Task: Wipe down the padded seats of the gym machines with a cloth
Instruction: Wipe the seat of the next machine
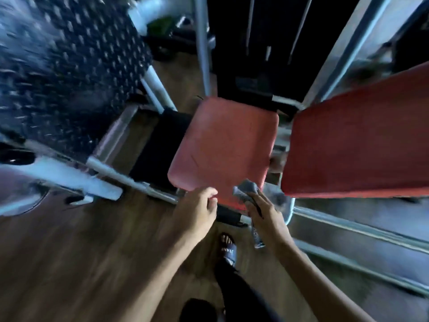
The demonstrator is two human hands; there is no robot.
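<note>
The wood floor [69,252] fills the near left of the view, and a metal frame [202,43] rises from it at the far side. A long red backrest [359,140] slants across the right. Just left of it, apart by a narrow gap, lies the seat [222,145], a paler red pad with rounded corners, its surface faintly scuffed and creased. Both forearms reach forward to the seat's near edge. The left hand [199,205] sits at the near left corner, palm down, fingers loosely curled and holding nothing; whether the fingertips touch the pad cannot be told. The right hand [264,212] is at the near right corner, its fingers closed round a grey cloth [247,189]. The cloth's bunched end lies on the seat beyond the fingertips, and a tail hangs below the palm. A sandal [228,249] stands on the floor between the arms.
</note>
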